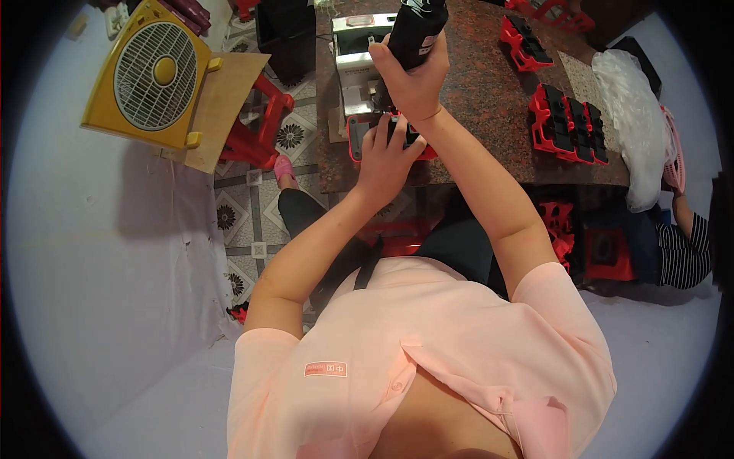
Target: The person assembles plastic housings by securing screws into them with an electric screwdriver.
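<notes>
In my right hand (420, 88) is an upright black electric screwdriver (417, 38), with fingers and thumb wrapped round its body. Its lower end points down at a red and black plastic part (358, 138) on the table edge; whether the tip touches it is hidden by my hands. My left hand (384, 157) lies over that same part, its bent fingers gripping it from above. Just beyond the part stands a white box-shaped device (359, 69) with a dark opening.
Several red and black parts (566, 126) stand in a row on the brown stone table (474, 99), and another (526, 42) sits farther back. Clear plastic wrap (631, 122) hangs over the right edge. Another person in a striped sleeve (684, 252) is at right. A yellow fan (157, 73) stands left.
</notes>
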